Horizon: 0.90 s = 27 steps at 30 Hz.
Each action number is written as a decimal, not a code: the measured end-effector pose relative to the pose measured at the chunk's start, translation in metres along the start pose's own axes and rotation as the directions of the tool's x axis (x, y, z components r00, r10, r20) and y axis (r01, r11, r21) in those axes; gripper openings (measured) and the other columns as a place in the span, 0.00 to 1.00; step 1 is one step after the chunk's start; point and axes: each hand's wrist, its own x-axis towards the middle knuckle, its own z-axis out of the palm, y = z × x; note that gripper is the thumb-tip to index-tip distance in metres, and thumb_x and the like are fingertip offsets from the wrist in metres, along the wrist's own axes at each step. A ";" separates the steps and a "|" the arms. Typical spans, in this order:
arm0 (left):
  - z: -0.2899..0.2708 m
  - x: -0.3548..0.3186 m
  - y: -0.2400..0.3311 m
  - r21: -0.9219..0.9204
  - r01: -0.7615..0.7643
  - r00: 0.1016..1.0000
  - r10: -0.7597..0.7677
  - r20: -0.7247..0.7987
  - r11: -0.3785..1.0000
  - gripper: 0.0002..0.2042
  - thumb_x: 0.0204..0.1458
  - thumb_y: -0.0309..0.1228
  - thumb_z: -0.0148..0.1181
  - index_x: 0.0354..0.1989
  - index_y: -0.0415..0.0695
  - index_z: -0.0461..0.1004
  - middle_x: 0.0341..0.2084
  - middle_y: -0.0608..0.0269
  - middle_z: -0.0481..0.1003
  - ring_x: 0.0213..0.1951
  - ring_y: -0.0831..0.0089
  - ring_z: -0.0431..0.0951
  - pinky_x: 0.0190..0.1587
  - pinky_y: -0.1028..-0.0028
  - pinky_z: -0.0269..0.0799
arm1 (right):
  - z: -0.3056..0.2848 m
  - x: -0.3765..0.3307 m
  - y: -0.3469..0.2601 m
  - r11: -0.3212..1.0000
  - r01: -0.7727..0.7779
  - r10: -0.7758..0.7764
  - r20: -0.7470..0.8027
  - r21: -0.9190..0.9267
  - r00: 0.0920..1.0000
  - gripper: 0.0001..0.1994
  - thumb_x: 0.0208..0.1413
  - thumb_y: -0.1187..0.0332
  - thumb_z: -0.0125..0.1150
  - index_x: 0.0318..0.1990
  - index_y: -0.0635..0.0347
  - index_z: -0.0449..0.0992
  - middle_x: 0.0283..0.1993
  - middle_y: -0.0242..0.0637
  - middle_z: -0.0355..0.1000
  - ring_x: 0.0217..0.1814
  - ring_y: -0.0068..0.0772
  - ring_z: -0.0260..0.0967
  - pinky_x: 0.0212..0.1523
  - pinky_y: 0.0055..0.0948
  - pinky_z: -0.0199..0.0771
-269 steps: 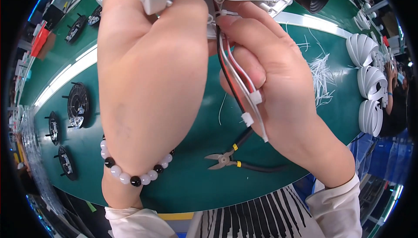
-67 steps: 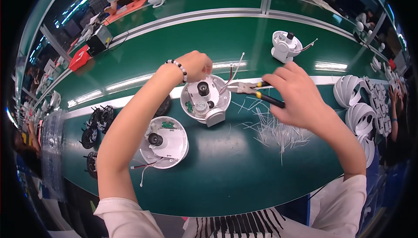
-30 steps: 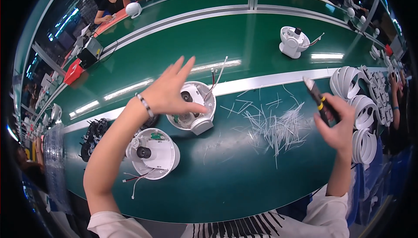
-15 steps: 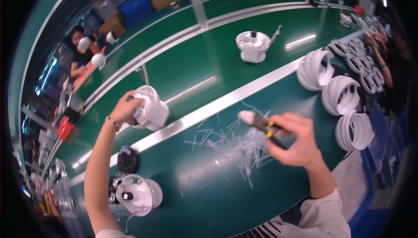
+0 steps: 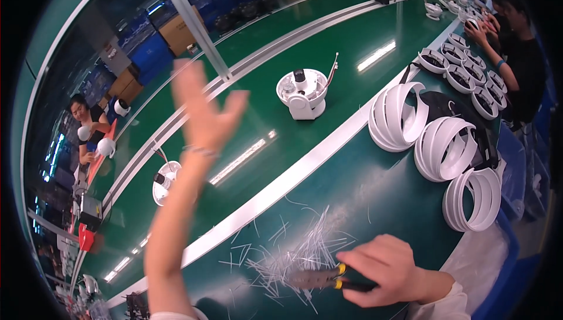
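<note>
My left hand (image 5: 205, 109) is raised over the green belt with its fingers spread, somewhat blurred, holding nothing. It is nearest to a white dome-shaped device housing (image 5: 302, 94) with a black cylinder inside and wires sticking up, which stands upright on the belt. A second such housing (image 5: 164, 184) lies behind my left forearm, partly hidden by it. In my right hand (image 5: 390, 270) is a pair of cutting pliers (image 5: 316, 278) with black and yellow handles, its head pointing left. The pliers are just over a pile of thin clear plastic strips (image 5: 299, 249) on the dark green bench.
Stacks of white rings (image 5: 399, 118) stand along the bench's right side. Several round white parts with dark insides (image 5: 460, 77) sit beyond them. A pale metal rail (image 5: 264, 194) divides bench from belt. One co-worker (image 5: 516, 50) is at the right, another (image 5: 88, 126) at far left.
My left hand has let go of the white housing, now on the belt, and has risen, opening. My right hand has lowered with the pliers. The whole view has shifted.
</note>
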 end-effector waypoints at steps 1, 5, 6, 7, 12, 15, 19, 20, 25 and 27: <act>0.035 -0.006 0.029 -0.109 0.066 0.990 -0.052 0.128 0.992 0.44 0.34 0.47 0.60 0.55 0.32 0.47 0.56 0.38 0.43 0.59 0.46 0.41 0.59 0.60 0.38 | -0.001 0.000 0.002 1.000 -0.007 0.007 -0.003 -0.003 1.000 0.23 0.23 0.67 0.63 0.36 0.59 0.71 0.25 0.32 0.64 0.20 0.30 0.59 0.20 0.24 0.59; 0.133 -0.036 0.090 -0.222 0.658 0.746 -0.584 0.319 0.720 0.49 0.26 0.39 0.67 0.57 0.42 0.40 0.56 0.40 0.41 0.55 0.45 0.51 0.54 0.59 0.54 | 0.007 0.003 0.010 0.996 0.059 -0.063 -0.042 -0.074 0.997 0.20 0.23 0.68 0.61 0.32 0.62 0.72 0.23 0.34 0.67 0.18 0.28 0.60 0.19 0.22 0.59; 0.144 -0.038 0.090 -0.331 0.743 0.669 -0.661 0.340 0.581 0.47 0.26 0.38 0.68 0.56 0.44 0.43 0.55 0.42 0.44 0.53 0.47 0.56 0.52 0.59 0.57 | 0.011 0.001 0.014 0.997 0.039 -0.043 -0.062 -0.063 0.997 0.20 0.23 0.69 0.61 0.32 0.62 0.72 0.24 0.34 0.67 0.18 0.28 0.60 0.19 0.22 0.59; 0.151 -0.040 0.095 -0.323 0.722 0.690 -0.667 0.281 0.612 0.43 0.27 0.35 0.67 0.54 0.44 0.47 0.53 0.46 0.49 0.49 0.50 0.62 0.49 0.60 0.60 | 0.014 0.000 0.017 0.998 -0.006 0.001 -0.088 -0.058 0.996 0.20 0.23 0.69 0.61 0.32 0.62 0.72 0.24 0.34 0.67 0.18 0.29 0.61 0.19 0.22 0.60; 0.135 -0.052 0.076 -0.341 0.559 0.827 -0.474 0.303 0.756 0.41 0.28 0.34 0.66 0.54 0.43 0.49 0.52 0.48 0.52 0.51 0.52 0.59 0.48 0.61 0.60 | 0.013 0.003 0.024 0.993 -0.075 0.064 -0.121 -0.088 0.991 0.19 0.23 0.71 0.60 0.32 0.62 0.71 0.24 0.36 0.66 0.20 0.32 0.62 0.22 0.24 0.62; 0.079 -0.050 0.062 -0.318 0.252 0.947 -0.165 0.277 0.914 0.34 0.31 0.28 0.65 0.50 0.42 0.55 0.51 0.50 0.55 0.45 0.51 0.65 0.43 0.64 0.67 | 0.010 0.003 0.030 0.985 -0.122 0.096 -0.199 -0.123 0.975 0.21 0.24 0.70 0.60 0.35 0.61 0.70 0.24 0.37 0.65 0.22 0.38 0.63 0.25 0.29 0.64; -0.007 -0.054 0.055 -0.274 -0.016 0.936 0.110 0.333 0.961 0.32 0.30 0.22 0.63 0.49 0.44 0.56 0.52 0.53 0.56 0.43 0.51 0.67 0.41 0.66 0.69 | 0.010 0.009 0.030 0.972 -0.233 0.220 -0.241 -0.027 0.945 0.19 0.27 0.73 0.60 0.35 0.64 0.70 0.24 0.39 0.67 0.22 0.35 0.64 0.24 0.27 0.66; -0.030 -0.056 0.056 -0.262 -0.022 0.934 0.113 0.338 0.965 0.32 0.30 0.21 0.63 0.49 0.44 0.57 0.51 0.52 0.56 0.44 0.52 0.67 0.41 0.66 0.69 | 0.010 0.011 0.029 0.963 -0.270 0.264 -0.234 0.007 0.936 0.19 0.28 0.72 0.60 0.35 0.64 0.71 0.24 0.39 0.67 0.21 0.33 0.64 0.24 0.26 0.66; -0.138 -0.072 0.056 -0.202 -0.171 0.928 0.227 0.294 0.964 0.32 0.30 0.22 0.62 0.49 0.45 0.57 0.50 0.52 0.58 0.41 0.57 0.68 0.40 0.68 0.68 | 0.010 0.023 -0.003 0.959 -0.272 0.254 -0.183 -0.076 0.950 0.19 0.28 0.70 0.60 0.35 0.66 0.72 0.22 0.37 0.67 0.20 0.28 0.62 0.24 0.24 0.63; -0.173 -0.078 0.061 -0.161 -0.215 0.919 0.256 0.300 0.963 0.32 0.30 0.22 0.62 0.50 0.46 0.57 0.50 0.52 0.58 0.43 0.57 0.67 0.41 0.68 0.68 | 0.010 0.027 -0.017 0.955 -0.251 0.234 -0.115 -0.161 0.965 0.19 0.28 0.67 0.58 0.34 0.66 0.72 0.24 0.39 0.68 0.23 0.34 0.64 0.26 0.28 0.64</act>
